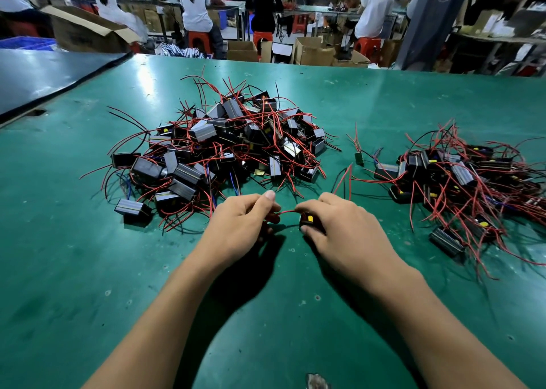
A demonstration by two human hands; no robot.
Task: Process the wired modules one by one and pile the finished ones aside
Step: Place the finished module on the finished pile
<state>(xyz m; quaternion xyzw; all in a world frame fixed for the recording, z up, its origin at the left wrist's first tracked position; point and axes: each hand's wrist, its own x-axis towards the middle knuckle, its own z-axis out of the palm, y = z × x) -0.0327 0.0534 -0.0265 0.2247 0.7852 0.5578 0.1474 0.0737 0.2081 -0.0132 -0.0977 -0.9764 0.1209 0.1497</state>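
My right hand (334, 223) grips a small black module (308, 221) with a yellow part on top, just above the green table (88, 270). A red wire (285, 212) runs from the module to my left hand (240, 222), which pinches it between thumb and fingers. A large heap of black modules with red wires (224, 143) lies on the table beyond my hands. A second, flatter pile of the same modules (461, 179) lies to the right.
A small green circuit board (359, 158) with wires lies between the two piles. A dark panel (44, 75) borders the table at the far left. Beyond the far edge, several people sit on red stools at benches among cardboard boxes (313, 50).
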